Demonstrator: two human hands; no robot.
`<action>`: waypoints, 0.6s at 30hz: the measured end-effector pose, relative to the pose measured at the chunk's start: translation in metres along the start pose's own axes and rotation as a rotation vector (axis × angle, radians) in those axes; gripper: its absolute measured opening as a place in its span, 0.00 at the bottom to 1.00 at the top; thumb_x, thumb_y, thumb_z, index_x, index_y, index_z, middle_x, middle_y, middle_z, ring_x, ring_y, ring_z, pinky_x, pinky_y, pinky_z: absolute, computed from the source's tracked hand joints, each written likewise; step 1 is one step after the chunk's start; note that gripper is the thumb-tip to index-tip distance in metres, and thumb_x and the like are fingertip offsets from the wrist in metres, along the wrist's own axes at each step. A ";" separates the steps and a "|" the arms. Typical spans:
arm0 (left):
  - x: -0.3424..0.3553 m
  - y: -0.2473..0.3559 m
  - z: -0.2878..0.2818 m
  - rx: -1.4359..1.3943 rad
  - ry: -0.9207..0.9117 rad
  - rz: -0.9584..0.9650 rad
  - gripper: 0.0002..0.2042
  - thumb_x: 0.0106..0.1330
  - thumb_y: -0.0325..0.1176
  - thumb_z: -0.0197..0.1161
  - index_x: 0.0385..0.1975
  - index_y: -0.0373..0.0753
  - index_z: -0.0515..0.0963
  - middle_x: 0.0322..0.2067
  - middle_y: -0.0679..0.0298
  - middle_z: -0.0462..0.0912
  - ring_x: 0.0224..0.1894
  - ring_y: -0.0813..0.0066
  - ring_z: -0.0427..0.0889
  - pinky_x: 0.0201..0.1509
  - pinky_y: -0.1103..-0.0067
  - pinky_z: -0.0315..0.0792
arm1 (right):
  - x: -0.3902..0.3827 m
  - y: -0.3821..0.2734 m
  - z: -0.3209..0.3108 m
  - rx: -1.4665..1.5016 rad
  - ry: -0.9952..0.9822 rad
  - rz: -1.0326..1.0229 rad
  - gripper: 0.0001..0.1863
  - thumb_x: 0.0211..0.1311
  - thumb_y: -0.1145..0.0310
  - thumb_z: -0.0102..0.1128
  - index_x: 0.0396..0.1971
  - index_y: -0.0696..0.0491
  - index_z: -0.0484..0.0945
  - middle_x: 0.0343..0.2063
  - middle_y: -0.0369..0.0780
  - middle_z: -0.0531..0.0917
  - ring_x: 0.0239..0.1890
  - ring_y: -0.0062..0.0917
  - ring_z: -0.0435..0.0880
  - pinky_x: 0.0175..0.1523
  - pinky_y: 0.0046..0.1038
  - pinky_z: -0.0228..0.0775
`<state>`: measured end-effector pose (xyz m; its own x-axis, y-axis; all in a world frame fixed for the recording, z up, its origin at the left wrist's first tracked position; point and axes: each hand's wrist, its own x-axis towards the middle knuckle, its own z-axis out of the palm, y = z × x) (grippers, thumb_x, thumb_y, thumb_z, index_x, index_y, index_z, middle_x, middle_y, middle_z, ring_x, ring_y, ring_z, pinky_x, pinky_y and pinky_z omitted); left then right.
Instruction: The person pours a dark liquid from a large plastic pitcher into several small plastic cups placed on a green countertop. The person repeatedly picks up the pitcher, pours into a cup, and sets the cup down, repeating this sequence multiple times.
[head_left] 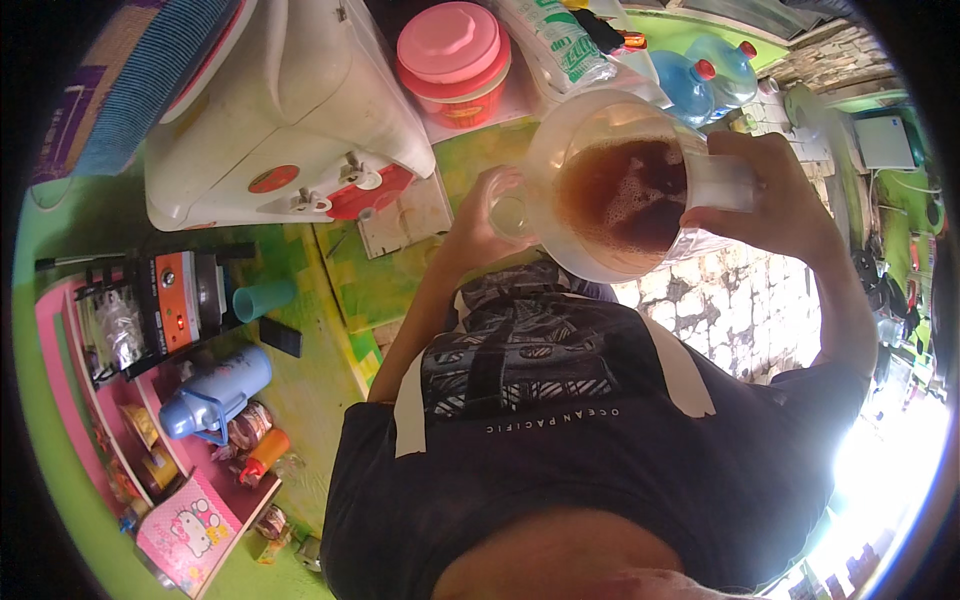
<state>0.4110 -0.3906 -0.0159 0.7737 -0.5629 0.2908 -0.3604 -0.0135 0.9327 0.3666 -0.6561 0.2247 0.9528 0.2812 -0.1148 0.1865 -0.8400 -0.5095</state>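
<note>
My right hand point(775, 195) is closed round the handle of a large whitish, see-through pitcher point(553, 120). Foamy reddish-brown liquid point(620, 190) fills part of it. Against the pitcher's left side, my left hand point(475, 230) grips a small clear cup point(509, 214), its fingers partly hidden behind it. The cup's rim is close to the pitcher's wall; whether they touch, or whether any liquid runs between them, I cannot tell. Both vessels are held in front of my dark shirt.
A big white dispenser with taps point(290, 110) stands upper left, beside a pink-lidded tub point(450, 60). Plastic-wrapped cups point(560, 45) and blue water bottles point(690, 85) lie farther right. On the left are a teal cup point(264, 300), a phone point(280, 337) and a blue thermos point(215, 392).
</note>
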 end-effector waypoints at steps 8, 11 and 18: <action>-0.002 0.002 0.000 -0.054 0.003 -0.031 0.43 0.38 0.27 0.76 0.57 0.35 0.58 0.53 0.56 0.66 0.56 0.64 0.69 0.60 0.70 0.64 | -0.002 0.010 0.006 -0.166 0.085 -0.065 0.27 0.36 0.63 0.77 0.37 0.59 0.75 0.24 0.41 0.79 0.26 0.23 0.78 0.34 0.25 0.69; -0.002 0.002 0.002 -0.028 0.024 -0.005 0.43 0.38 0.27 0.76 0.57 0.35 0.58 0.53 0.56 0.67 0.56 0.65 0.69 0.60 0.70 0.65 | -0.002 0.010 0.006 -0.163 0.062 -0.030 0.28 0.35 0.62 0.77 0.37 0.59 0.74 0.24 0.42 0.79 0.26 0.24 0.78 0.34 0.26 0.69; -0.006 0.000 0.000 0.003 0.042 0.007 0.44 0.37 0.27 0.77 0.57 0.35 0.58 0.52 0.55 0.67 0.56 0.65 0.69 0.61 0.70 0.64 | -0.001 -0.006 0.003 -0.162 0.043 0.005 0.33 0.33 0.58 0.78 0.41 0.57 0.74 0.28 0.43 0.78 0.32 0.29 0.78 0.40 0.29 0.69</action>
<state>0.4062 -0.3870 -0.0178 0.7920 -0.5281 0.3063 -0.3678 -0.0122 0.9298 0.3632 -0.6496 0.2251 0.9626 0.2595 -0.0783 0.2146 -0.9061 -0.3645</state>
